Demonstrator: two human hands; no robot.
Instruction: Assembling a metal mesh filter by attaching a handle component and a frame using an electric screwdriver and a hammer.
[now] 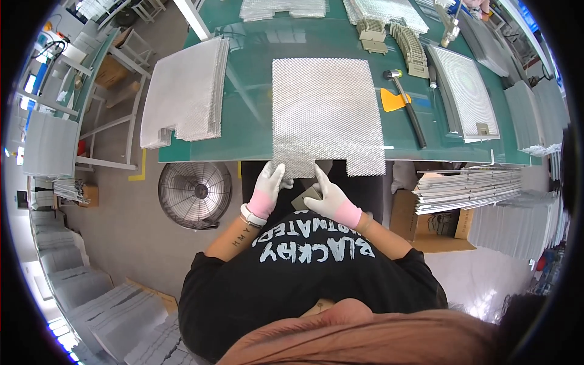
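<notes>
Green workbench (255, 137), floor fan (194, 194) on grey floor (131, 240)

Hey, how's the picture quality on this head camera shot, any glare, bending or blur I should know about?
Head view: strong fisheye, so the green table edge bows and the corners go black; overhead lights streak glare across its glossy top beside the mesh sheet; the centre is sharp, with both gloved hands, left hand and right hand, crisp; things near the rim look squeezed and softer.
</notes>
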